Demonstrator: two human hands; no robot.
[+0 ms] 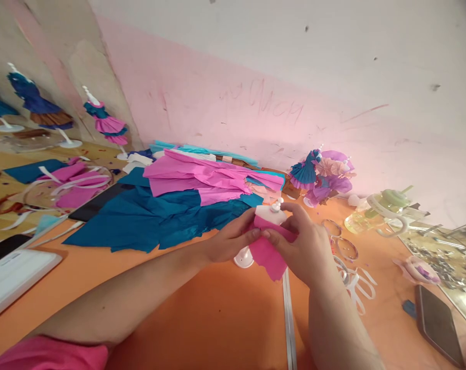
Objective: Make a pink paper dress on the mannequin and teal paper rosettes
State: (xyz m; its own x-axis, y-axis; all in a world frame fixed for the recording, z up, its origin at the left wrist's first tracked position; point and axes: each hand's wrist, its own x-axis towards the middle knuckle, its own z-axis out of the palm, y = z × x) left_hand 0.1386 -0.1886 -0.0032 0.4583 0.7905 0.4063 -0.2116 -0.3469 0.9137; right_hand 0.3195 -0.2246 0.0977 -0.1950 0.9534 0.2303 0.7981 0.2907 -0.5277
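Observation:
A small white mannequin stands between my hands, its round base showing beneath my left hand. Pink crepe paper wraps its body, with a ragged lower edge hanging down. My left hand grips the paper from the left, thumb pressed on its front. From the right, my right hand pinches the same pink paper, thumb and fingers closed around the mannequin's side. The two thumbs almost meet at the front. Behind lie large sheets of pink paper and dark blue paper.
Dressed mannequins stand at the left and more, in paper dresses, by the wall. To the right are a cup, rolls of tape, white strips and a phone. A white device lies at left.

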